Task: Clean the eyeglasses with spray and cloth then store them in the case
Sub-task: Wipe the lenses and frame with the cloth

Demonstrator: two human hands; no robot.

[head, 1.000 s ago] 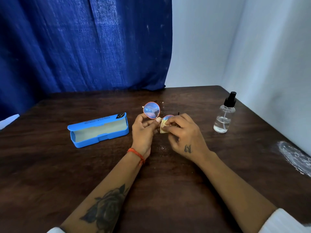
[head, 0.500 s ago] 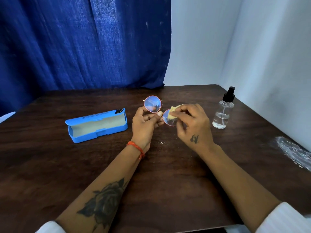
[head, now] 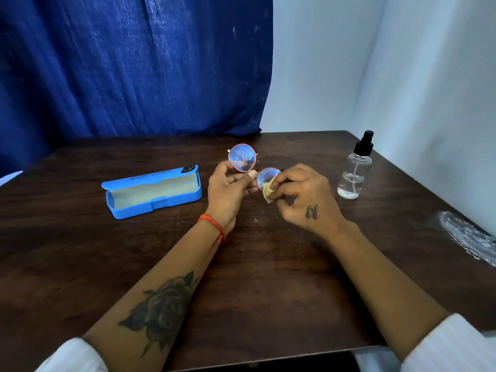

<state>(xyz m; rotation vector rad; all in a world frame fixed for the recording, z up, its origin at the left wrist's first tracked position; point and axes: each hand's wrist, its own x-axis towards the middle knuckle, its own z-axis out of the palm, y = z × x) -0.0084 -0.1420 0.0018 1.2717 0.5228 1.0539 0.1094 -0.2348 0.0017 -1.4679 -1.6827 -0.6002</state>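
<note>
Over the table's center, left hand (head: 228,183) pinches the eyeglasses (head: 242,158) while right hand (head: 300,194) pinches the cloth (head: 268,191) on a lens; the open case (head: 150,193) at nine o'clock awaits.

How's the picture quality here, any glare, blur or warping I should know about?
Head view: sharp at centre, hands and eyeglasses crisp; bluish reflections tint both lenses; wide-angle warping bows the table edges; a pale glare patch sits on the table's right edge; the spray bottle stays clear.
</note>
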